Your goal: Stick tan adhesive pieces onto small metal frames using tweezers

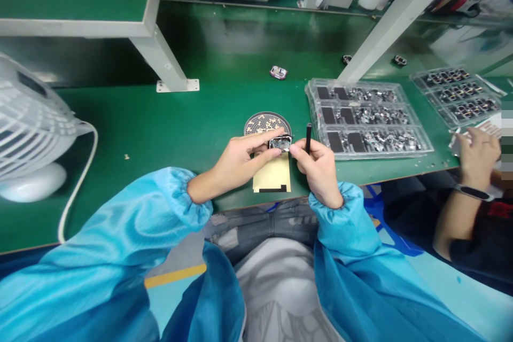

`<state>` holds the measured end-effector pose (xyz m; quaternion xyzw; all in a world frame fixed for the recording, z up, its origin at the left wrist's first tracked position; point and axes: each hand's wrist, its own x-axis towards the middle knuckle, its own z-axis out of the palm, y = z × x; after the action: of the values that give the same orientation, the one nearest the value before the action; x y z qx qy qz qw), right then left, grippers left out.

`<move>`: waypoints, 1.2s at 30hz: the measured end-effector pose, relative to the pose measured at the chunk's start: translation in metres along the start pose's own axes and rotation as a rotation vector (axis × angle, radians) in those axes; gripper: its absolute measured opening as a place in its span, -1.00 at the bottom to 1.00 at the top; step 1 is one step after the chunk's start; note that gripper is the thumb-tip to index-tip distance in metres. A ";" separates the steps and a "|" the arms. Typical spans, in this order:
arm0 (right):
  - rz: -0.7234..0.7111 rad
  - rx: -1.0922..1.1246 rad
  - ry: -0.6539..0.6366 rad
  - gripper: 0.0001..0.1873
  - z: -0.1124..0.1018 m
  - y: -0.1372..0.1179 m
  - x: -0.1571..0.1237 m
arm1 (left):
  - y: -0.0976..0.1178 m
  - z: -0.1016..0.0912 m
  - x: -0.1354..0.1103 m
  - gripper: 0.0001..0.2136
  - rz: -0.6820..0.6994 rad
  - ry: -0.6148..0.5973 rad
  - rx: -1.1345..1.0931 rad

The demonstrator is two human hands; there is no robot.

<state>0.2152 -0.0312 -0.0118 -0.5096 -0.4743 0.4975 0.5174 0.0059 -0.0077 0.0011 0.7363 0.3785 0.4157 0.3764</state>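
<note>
Head view: the small device [280,142] sits between both hands, above the yellow pad's [271,175] far end, by the perforated dish [246,127].
Left hand [241,159]: narrowed around the device, thumb on the near side, fingers on the far side.
Right hand [318,164]: holds the black tool [308,138], its tip pointing away from the body; thumb and fingertip meet at the device's right end.
Device's long axis: roughly side to side, leading from left hand to right.
Nearer hand: neither clearly; both appear to touch it.
</note>
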 end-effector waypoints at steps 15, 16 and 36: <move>0.079 -0.020 0.026 -0.65 -0.002 -0.001 0.000 | -0.002 0.000 0.000 -0.61 0.156 -0.004 0.059; 0.077 -0.020 0.022 -0.64 -0.001 -0.001 0.000 | -0.002 0.000 0.000 -0.60 0.132 -0.005 0.041; 0.036 -0.074 -0.046 -0.63 0.002 0.003 0.001 | 0.003 0.011 0.001 -0.67 -0.228 -0.060 -0.535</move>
<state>0.2134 -0.0297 -0.0152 -0.5253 -0.4948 0.5006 0.4782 0.0169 -0.0105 -0.0001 0.5757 0.3244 0.4339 0.6124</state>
